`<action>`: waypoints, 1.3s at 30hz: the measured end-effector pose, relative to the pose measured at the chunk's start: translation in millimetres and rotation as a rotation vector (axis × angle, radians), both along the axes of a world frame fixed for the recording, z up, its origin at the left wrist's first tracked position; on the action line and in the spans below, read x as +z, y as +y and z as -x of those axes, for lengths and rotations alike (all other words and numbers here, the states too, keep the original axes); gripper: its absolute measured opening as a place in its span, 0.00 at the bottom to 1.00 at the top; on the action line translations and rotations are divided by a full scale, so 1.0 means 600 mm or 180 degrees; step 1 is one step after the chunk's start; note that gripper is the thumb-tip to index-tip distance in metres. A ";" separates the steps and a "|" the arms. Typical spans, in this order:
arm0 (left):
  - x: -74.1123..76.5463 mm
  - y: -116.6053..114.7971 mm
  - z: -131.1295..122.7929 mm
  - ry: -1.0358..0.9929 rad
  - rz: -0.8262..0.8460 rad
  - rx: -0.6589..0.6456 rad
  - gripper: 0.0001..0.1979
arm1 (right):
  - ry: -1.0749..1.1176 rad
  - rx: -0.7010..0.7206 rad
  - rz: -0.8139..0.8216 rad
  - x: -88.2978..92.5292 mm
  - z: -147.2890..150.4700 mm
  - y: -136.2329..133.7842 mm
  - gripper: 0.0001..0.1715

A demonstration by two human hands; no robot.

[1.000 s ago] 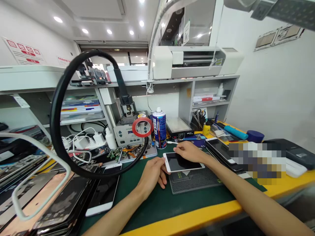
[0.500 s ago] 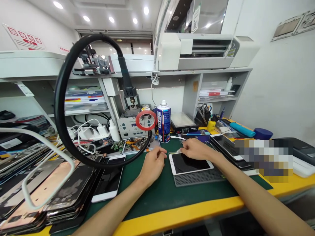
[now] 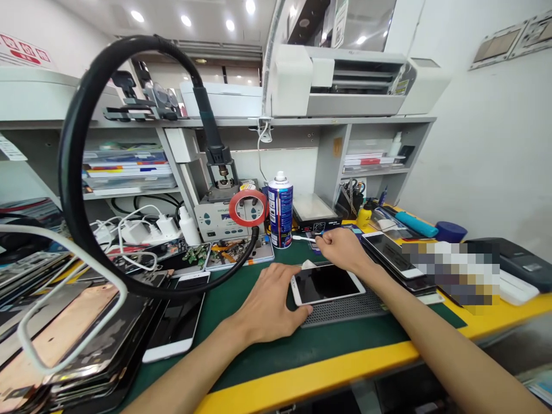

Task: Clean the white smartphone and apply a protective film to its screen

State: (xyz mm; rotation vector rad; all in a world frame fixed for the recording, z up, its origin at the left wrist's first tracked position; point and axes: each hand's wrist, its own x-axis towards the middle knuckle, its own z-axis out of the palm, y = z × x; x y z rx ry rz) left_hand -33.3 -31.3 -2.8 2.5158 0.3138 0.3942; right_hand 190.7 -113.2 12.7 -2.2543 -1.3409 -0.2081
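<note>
A white-framed phone with a dark screen lies on a grey perforated pad. My left hand is at the phone's left end, thumb and fingers spread to either side of its corner; whether it touches the phone is unclear. Beyond the phone, my right hand is closed, its fingers at a thin white tool with a blue part near the fingertips. What exactly the fingers pinch is too small to tell. A scrap of white material sits by the phone's top left corner.
A blue spray can and red tape roll stand behind. A black hose loops up at left over a second white phone. Phone parts are stacked far left, more phones at right. A yellow edge borders the green mat.
My left hand has opened and moved right to the phone's left end. My right hand has moved off the phone's top edge to the area behind it. The view has shifted slightly.
</note>
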 end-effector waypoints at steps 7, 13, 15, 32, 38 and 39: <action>-0.001 0.007 -0.010 0.0081 0.0010 -0.0117 0.35 | 0.0047 -0.0423 -0.0334 -0.004 -0.035 0.004 0.25; -0.003 0.003 -0.008 -0.0062 -0.0063 -0.0147 0.36 | -0.0197 -0.0007 0.0066 -0.025 -0.047 0.009 0.13; -0.002 0.003 -0.005 -0.0078 -0.0132 -0.0169 0.36 | -0.0354 0.0142 0.0212 -0.033 -0.047 0.011 0.14; 0.002 0.018 0.008 0.0119 -0.0369 -0.0250 0.43 | -0.0481 -0.0146 -0.0036 0.003 0.040 -0.131 0.22; -0.007 0.024 0.006 0.0109 -0.0490 -0.0322 0.42 | -0.0083 -0.0822 0.0084 -0.050 0.077 -0.277 0.29; -0.008 0.024 0.005 0.0105 -0.0516 -0.0332 0.42 | -0.0031 -0.0880 0.0176 -0.058 0.083 -0.293 0.30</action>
